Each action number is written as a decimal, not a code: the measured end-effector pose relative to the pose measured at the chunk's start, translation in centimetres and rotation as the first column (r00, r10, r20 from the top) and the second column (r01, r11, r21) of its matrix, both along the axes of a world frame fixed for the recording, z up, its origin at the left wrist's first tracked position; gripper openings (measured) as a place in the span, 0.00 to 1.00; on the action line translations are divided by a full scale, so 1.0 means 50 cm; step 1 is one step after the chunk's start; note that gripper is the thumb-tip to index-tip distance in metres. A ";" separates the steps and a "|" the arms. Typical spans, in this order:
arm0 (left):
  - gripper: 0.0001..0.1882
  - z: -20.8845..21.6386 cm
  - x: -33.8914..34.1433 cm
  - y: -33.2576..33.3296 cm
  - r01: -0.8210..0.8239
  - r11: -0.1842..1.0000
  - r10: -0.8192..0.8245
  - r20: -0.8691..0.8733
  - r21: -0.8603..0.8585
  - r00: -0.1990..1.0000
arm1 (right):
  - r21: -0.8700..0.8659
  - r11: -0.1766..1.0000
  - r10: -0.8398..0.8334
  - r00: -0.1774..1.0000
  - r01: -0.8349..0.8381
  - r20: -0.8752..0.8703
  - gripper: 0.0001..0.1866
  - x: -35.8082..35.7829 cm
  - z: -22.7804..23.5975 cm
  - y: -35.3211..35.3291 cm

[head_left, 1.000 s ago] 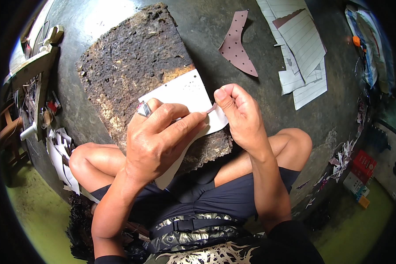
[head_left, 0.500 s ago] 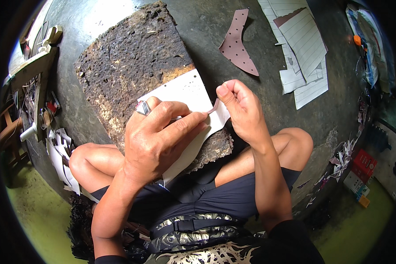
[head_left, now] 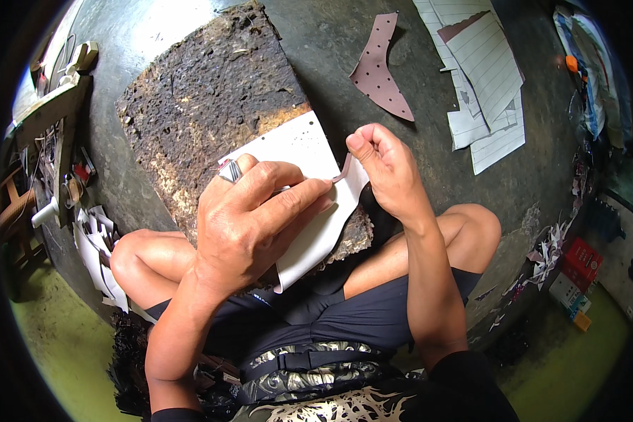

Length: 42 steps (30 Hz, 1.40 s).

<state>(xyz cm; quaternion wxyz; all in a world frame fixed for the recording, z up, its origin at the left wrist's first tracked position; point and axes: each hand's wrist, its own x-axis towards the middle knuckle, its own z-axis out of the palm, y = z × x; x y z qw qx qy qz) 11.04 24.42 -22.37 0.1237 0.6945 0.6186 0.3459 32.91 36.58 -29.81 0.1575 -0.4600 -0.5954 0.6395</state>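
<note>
A white sheet with small dark dots and a narrow pinkish edge lies over the near part of a rough, dark, pitted slab. My left hand, with a ring on one finger, is bent over it, its fingertips gripping at the pinkish edge. Its thumb is mostly hidden, and a sliver of something shiny shows between the fingers. My right hand pinches the sheet's raised right edge between thumb and fingers, lifting it off the slab. Beyond that hand, a curved pink piece with black dots lies on the floor.
Striped white sheets overlap at the far right. White offcuts are heaped by my left knee, near a wooden frame. Scraps and a red box sit at the right. My crossed legs flank the slab.
The near end of the white sheet has shifted right and now shows more beside my left hand. My right hand has risen very slightly, still pinching the edge. The left hand barely moved.
</note>
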 end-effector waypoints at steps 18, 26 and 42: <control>0.17 -0.005 0.001 0.004 -0.005 1.000 0.005 0.020 0.004 1.000 | 0.040 0.999 -0.038 0.998 0.036 0.056 0.21 0.019 -0.047 0.024; 0.16 -0.004 0.004 0.005 -0.013 1.000 0.012 0.027 0.011 1.000 | 0.046 0.998 -0.034 0.996 0.030 0.083 0.21 0.031 -0.062 0.031; 0.16 0.000 0.004 0.007 0.049 0.997 -0.041 -0.152 0.055 0.987 | -0.325 0.880 -0.364 0.931 0.346 0.004 0.23 0.058 -0.036 0.051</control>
